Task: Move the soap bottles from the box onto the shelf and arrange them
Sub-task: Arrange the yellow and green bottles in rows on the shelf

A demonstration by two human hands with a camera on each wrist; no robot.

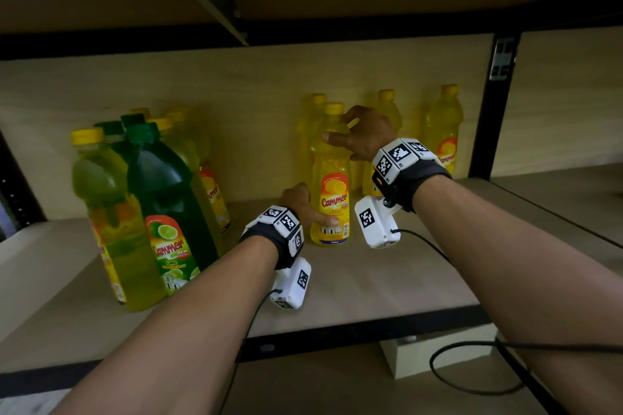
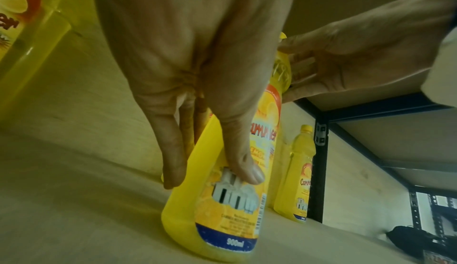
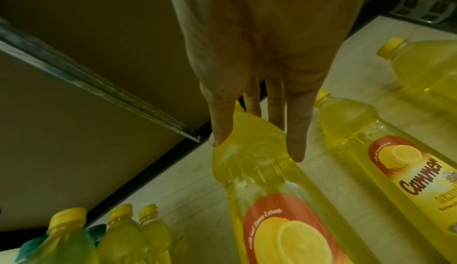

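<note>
My left hand [image 1: 305, 204] wraps the lower body of the tall clear plastic bottle of yellow lemon soap with a yellow cap [image 1: 331, 178], thumb pressed on the label just above the base while the other fingers curl round its far side — most of them hidden behind the bottle in the head view. My right hand [image 1: 365, 135] sits at the bottle's shoulder below the cap, thumb on the front and fingers spread round the back and side; the palm hides how firmly they press. The bottle stands upright on the pale wooden shelf board [image 1: 371, 283], near its middle and ahead of the other bottles. Behind my right hand stand more yellow soap bottles [image 1: 443, 128], partly covered by my wrist and too blurred to count with certainty. To the left is a tight cluster — a dark green lime soap bottle with a green cap [image 1: 168, 209] in front, a yellow-green bottle with a yellow cap [image 1: 101, 199] touching it, others packed behind with only their caps showing. All the bottles look full. The box is out of sight.
</note>
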